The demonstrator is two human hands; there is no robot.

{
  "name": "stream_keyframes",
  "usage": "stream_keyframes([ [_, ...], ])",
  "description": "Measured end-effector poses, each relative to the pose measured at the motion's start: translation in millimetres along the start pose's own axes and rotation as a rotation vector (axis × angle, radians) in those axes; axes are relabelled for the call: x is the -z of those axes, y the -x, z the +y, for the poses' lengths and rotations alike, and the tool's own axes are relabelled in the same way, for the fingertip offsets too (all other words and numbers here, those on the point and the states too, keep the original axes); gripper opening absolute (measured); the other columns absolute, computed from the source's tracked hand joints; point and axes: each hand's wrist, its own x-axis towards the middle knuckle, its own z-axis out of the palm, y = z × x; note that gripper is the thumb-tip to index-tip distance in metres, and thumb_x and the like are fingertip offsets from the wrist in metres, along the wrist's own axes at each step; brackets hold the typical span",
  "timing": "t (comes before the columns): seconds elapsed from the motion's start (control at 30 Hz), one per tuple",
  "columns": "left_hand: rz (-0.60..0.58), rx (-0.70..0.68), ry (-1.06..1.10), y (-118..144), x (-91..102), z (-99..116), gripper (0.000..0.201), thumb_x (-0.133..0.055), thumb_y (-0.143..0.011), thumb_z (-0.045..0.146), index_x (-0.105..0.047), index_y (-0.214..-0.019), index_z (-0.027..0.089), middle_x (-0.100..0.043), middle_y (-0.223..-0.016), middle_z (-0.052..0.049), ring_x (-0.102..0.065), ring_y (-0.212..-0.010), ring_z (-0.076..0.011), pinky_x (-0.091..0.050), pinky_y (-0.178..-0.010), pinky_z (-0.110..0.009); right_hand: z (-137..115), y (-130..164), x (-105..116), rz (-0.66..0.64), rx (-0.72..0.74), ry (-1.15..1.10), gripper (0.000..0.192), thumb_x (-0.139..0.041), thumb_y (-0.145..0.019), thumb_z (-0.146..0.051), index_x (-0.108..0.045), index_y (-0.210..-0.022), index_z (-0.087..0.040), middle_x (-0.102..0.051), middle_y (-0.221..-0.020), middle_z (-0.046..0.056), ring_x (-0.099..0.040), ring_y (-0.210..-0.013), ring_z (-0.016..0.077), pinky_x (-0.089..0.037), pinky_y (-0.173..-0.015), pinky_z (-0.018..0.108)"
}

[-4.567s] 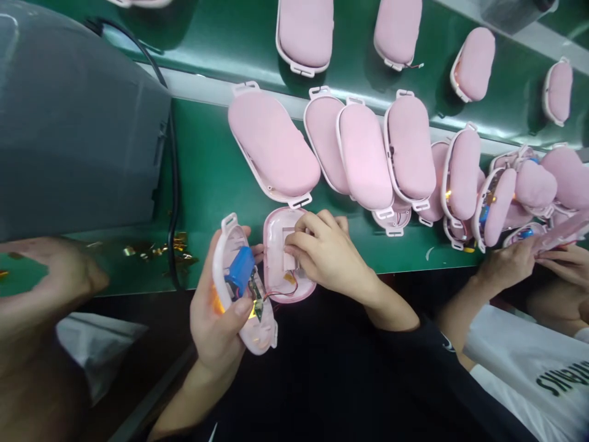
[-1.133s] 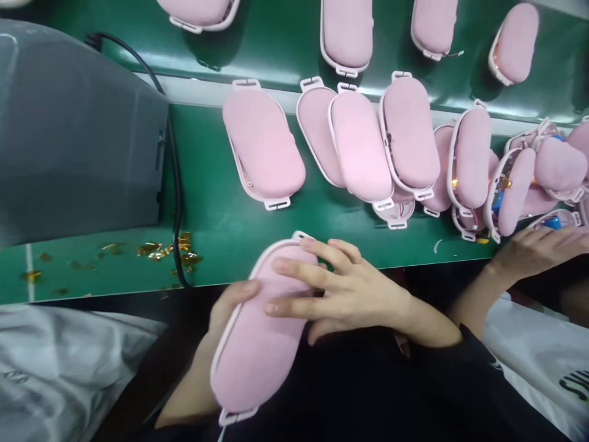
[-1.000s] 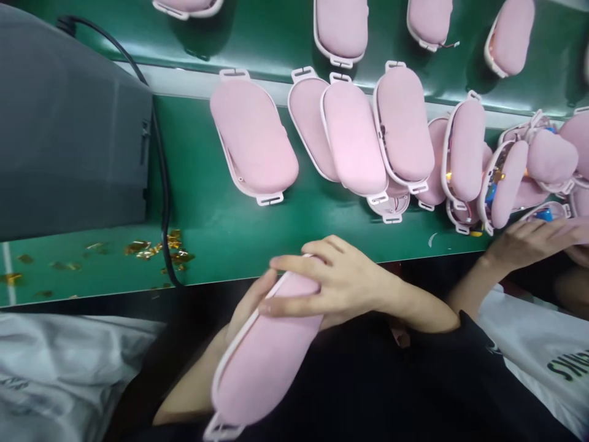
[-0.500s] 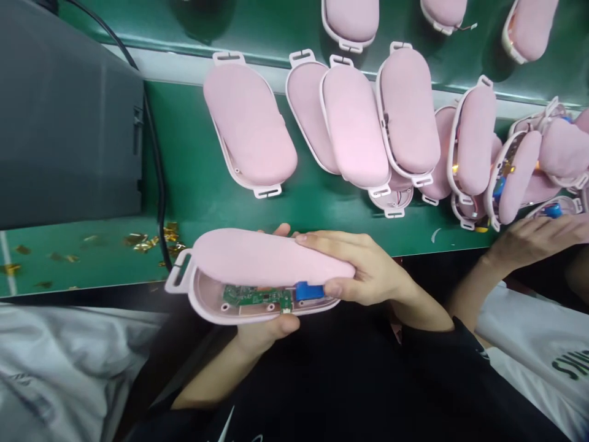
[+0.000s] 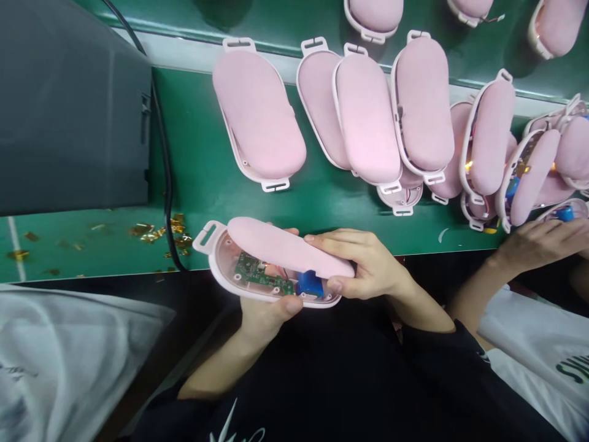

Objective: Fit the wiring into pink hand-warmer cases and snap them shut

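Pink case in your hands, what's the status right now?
Left hand under pink case, right hand gripping its right end. Case gaping: circuit board, blue part showing. Co-worker's hand well clear.

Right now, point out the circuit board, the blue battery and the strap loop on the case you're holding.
circuit board [image 5: 257, 280]: head view, on the green board's middle.
blue battery [image 5: 309, 284]: head view, on its blue wrap.
strap loop [image 5: 205, 235]: head view, on the white tab at the case's left end.
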Motion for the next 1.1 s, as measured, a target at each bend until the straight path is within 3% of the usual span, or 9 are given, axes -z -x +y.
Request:
stream_keyframes([
  [0.17,-0.029,0.058,-0.054,4.5,3.9,-4.0,0.072,-0.102,-0.073,0.05,-0.074,-0.135,0.025,-0.081,-0.127,-0.012,-0.071,-0.137,-0.0403,-0.051,-0.128,-0.06,-22.2,-16.1,2.8,0.159,0.022,0.314,0.054,-0.048,-0.107,-0.016,-0.054,-0.16,-0.023,-0.063,-0.159,0.015,-0.062,-0.15,0.027,-0.062,-0.117,0.049],
  [0.3,-0.124,0.06,-0.133,4.8,-5.4,7.2,0.064,-0.101,-0.076,0.045,-0.074,-0.131,0.026,-0.081,-0.121,-0.01,-0.075,-0.132,-0.0389,-0.06,-0.119,-0.058,-47.2,-40.3,0.8,0.011,0.01,0.504,0.047,-0.056,-0.107,-0.015,-0.061,-0.152,-0.029,-0.05,-0.173,0.011,-0.059,-0.15,0.0284,-0.061,-0.117,0.047],
  [0.43,-0.124,0.01,-0.15,1.9,-11.0,13.3,0.079,-0.102,-0.075,0.046,-0.068,-0.143,0.024,-0.079,-0.128,-0.011,-0.071,-0.138,-0.0392,-0.057,-0.123,-0.057,-55.5,-51.8,2.4,-0.178,-0.076,0.609,0.029,-0.067,-0.105,-0.021,-0.074,-0.132,-0.029,-0.041,-0.182,-0.001,-0.057,-0.146,0.0337,-0.063,-0.116,0.053],
  [0.5,-0.128,0.026,-0.148,1.5,-10.3,13.5,0.078,-0.101,-0.076,0.047,-0.068,-0.144,0.025,-0.079,-0.132,-0.012,-0.072,-0.137,-0.0384,-0.056,-0.124,-0.057,-53.6,-51.8,7.8,-0.261,-0.012,0.585,0.022,-0.065,-0.106,-0.021,-0.077,-0.124,-0.025,-0.042,-0.181,0.0,-0.059,-0.145,0.0338,-0.064,-0.115,0.055],
  [0.57,-0.14,0.041,-0.163,0.9,-9.3,13.8,0.07,-0.099,-0.078,0.047,-0.072,-0.139,0.025,-0.08,-0.128,-0.012,-0.073,-0.135,-0.038,-0.058,-0.122,-0.056,-49.3,-49.7,14.8,-0.285,0.021,0.505,0.032,-0.061,-0.106,-0.015,-0.075,-0.132,-0.025,-0.04,-0.182,0.004,-0.058,-0.149,0.0325,-0.064,-0.116,0.054],
  [0.67,-0.153,0.027,-0.143,-1.4,-8.0,14.8,0.065,-0.098,-0.079,0.048,-0.074,-0.135,0.025,-0.08,-0.129,-0.012,-0.072,-0.137,-0.0395,-0.055,-0.125,-0.059,-40.8,-43.0,21.0,-0.227,-0.005,0.322,0.057,-0.055,-0.105,-0.01,-0.055,-0.161,-0.024,-0.041,-0.181,0.009,-0.049,-0.162,0.028,-0.062,-0.12,0.046],
  [0.77,-0.169,0.013,-0.145,-2.2,-4.7,13.7,0.07,-0.099,-0.078,0.048,-0.072,-0.139,0.023,-0.078,-0.137,-0.014,-0.073,-0.135,-0.0409,-0.055,-0.125,-0.06,-33.8,-32.2,14.8,-0.113,0.04,0.182,0.057,-0.053,-0.114,-0.027,-0.041,-0.168,-0.013,-0.055,-0.171,0.016,-0.052,-0.162,0.0223,-0.056,-0.127,0.038],
  [0.93,-0.129,0.018,-0.252,4.8,-2.1,12.6,0.075,-0.097,-0.08,0.051,-0.068,-0.146,0.027,-0.077,-0.139,-0.011,-0.073,-0.136,-0.0376,-0.055,-0.125,-0.056,-37.9,-20.1,-5.1,-0.061,0.047,0.212,0.045,-0.046,-0.119,-0.035,-0.061,-0.154,-0.012,-0.064,-0.164,0.016,-0.062,-0.153,0.0232,-0.057,-0.126,0.039],
  [1.1,-0.229,0.135,-0.277,-0.9,-14.6,28.4,0.095,-0.103,-0.065,0.041,-0.063,-0.151,0.032,-0.072,-0.145,-0.014,-0.063,-0.147,-0.048,-0.059,-0.118,-0.069,-38.6,-29.5,5.7,-0.051,-0.089,0.106,0.044,-0.047,-0.119,-0.041,-0.064,-0.153,-0.018,-0.066,-0.162,0.013,-0.063,-0.151,0.0218,-0.056,-0.126,0.044],
])
